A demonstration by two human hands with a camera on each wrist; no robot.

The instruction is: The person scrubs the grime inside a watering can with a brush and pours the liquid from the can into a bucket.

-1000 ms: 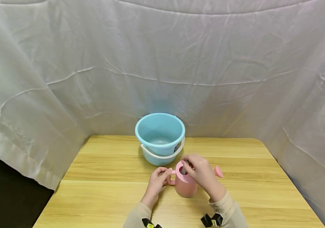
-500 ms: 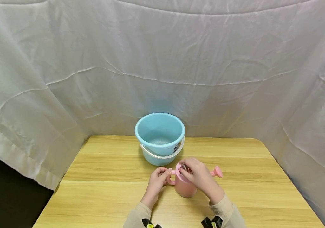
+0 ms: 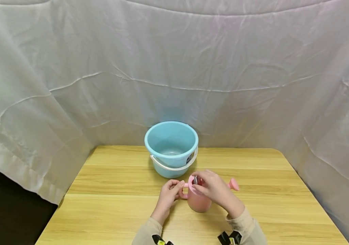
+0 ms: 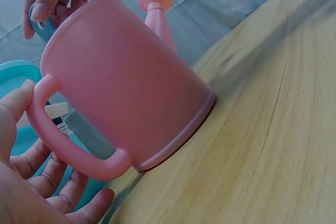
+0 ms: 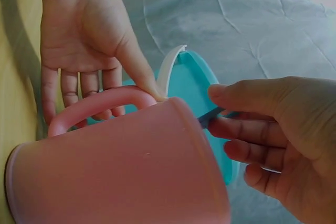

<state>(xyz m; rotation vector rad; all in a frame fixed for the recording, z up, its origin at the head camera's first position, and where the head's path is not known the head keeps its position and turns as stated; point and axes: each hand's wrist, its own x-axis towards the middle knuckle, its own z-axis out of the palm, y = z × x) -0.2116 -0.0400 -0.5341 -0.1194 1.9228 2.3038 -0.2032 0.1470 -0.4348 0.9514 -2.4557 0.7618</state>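
A pink watering can [image 3: 199,201] stands upright on the table, its spout pointing right. My left hand [image 3: 167,197] holds the can's handle [image 4: 63,148]: the thumb presses its top while the fingers curl loosely behind it. Over the can's top opening, my right hand [image 3: 217,190] pinches a slim grey-blue handle with a hole near its end [image 4: 47,30] between thumb and fingers. The lower part of that tool is hidden inside the can, so its kind cannot be told. In the right wrist view, only a short dark piece of it shows at the rim.
A light blue bucket [image 3: 172,163] with a white carrying handle [image 3: 174,168] stands just behind the watering can. The wooden table [image 3: 107,211] ends at grey-white curtains [image 3: 174,68] on the back and sides.
My right hand has dipped slightly and shifted about the can's opening, and the angle of the grey-blue handle has changed. My left hand and the can have stayed in place.
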